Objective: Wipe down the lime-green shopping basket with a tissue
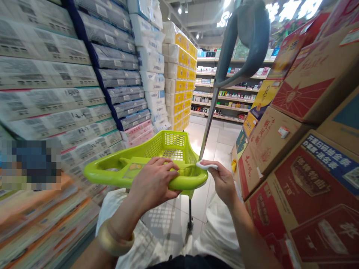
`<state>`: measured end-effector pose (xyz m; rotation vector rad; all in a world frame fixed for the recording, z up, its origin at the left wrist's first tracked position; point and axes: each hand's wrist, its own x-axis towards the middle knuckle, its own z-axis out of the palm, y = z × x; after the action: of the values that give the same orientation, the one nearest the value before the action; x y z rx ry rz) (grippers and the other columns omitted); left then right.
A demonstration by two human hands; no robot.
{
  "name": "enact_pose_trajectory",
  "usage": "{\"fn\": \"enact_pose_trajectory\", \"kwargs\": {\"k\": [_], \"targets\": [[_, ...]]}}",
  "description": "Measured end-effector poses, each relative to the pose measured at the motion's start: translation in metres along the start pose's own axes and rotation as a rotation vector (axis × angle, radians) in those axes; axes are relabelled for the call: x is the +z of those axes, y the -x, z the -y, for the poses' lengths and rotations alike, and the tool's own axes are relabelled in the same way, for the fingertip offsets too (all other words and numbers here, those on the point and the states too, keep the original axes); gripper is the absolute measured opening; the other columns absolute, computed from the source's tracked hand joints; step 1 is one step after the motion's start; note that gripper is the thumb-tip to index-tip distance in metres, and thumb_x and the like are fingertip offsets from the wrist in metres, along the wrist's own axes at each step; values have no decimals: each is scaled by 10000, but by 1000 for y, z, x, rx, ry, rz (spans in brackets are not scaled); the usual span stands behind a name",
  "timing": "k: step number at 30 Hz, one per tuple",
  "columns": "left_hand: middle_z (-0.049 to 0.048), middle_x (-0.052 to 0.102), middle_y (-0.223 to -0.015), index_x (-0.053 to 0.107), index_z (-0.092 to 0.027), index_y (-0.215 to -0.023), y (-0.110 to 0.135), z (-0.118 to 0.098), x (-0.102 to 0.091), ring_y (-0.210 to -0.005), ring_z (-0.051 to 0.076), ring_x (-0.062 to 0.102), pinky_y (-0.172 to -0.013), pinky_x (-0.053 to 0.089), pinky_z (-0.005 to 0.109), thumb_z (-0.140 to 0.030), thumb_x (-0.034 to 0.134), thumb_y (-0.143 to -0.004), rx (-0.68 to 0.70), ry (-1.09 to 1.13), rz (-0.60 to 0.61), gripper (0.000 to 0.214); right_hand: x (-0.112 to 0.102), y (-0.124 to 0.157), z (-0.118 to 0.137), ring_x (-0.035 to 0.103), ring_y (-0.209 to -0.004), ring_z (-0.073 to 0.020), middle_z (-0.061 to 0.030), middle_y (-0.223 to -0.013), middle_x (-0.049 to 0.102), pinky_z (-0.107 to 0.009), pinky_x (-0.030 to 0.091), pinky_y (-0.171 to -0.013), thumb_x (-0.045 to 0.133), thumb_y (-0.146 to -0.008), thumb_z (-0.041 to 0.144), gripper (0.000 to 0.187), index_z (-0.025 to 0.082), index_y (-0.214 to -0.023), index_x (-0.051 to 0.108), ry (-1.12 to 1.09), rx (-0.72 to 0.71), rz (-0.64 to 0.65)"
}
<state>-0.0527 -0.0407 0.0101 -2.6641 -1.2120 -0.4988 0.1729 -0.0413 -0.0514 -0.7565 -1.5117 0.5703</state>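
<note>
A lime-green shopping cart with a perforated plastic basket stands directly before me. My left hand is closed over its handlebar, fingers across the top and thumb underneath. A folded white cloth is pinched in my right hand. It touches the right end of the handlebar, by the foot of a slanting metal pole. That pole rises to a grey looped plastic grip at upper right. The basket floor shows through its grid.
Tall stacks of wrapped tissue packs line the left side. Cardboard cartons are piled close on the right. A tiled aisle runs between them to shelves of small goods. A cart wheel sits low in front.
</note>
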Motion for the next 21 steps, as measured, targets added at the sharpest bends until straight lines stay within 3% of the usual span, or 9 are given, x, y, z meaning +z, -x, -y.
{"fn": "enact_pose_trajectory", "kwargs": {"k": [5, 7, 13, 18, 21], "targets": [[-8, 721, -1049, 717, -235, -865, 1, 0, 0, -1081, 243, 573, -965, 376, 404, -385, 775, -682, 10, -12, 1, 244, 6, 10, 18, 663, -1079, -207, -53, -1058, 737, -429, 491, -1029, 482, -974, 216, 232, 246, -1057, 696, 30, -85, 135], [-6, 724, -1050, 717, -235, -873, 1, 0, 0, -1078, 247, 573, -960, 377, 407, -383, 771, -688, 17, -16, -4, 243, 9, 16, 18, 663, -1087, -208, -47, -1058, 741, -447, 482, -1043, 484, -970, 194, 242, 256, -1062, 699, 28, -134, 131], [-15, 730, -1051, 713, -239, -855, 0, 0, -1, -1072, 247, 578, -955, 369, 406, -388, 771, -689, 15, -3, -4, 230, 19, 37, -13, 704, -1025, -223, -65, -1074, 749, -407, 577, -913, 566, -932, 229, 188, 226, -1041, 719, 66, 17, -376], [-22, 733, -1051, 717, -244, -851, 2, 1, -2, -1072, 247, 579, -954, 362, 404, -377, 781, -679, 14, 6, 4, 227, 31, 70, -14, 640, -1151, -236, -82, -1223, 684, -428, 551, -957, 547, -933, 181, 236, 234, -1101, 705, 112, -67, -411], [-14, 733, -1049, 718, -245, -845, 3, 1, -3, -1071, 247, 578, -957, 360, 405, -384, 773, -689, 17, 9, -3, 217, 33, 72, -22, 668, -1084, -233, -83, -1149, 712, -411, 566, -911, 550, -934, 217, 202, 214, -1050, 716, 105, -23, -435]]}}
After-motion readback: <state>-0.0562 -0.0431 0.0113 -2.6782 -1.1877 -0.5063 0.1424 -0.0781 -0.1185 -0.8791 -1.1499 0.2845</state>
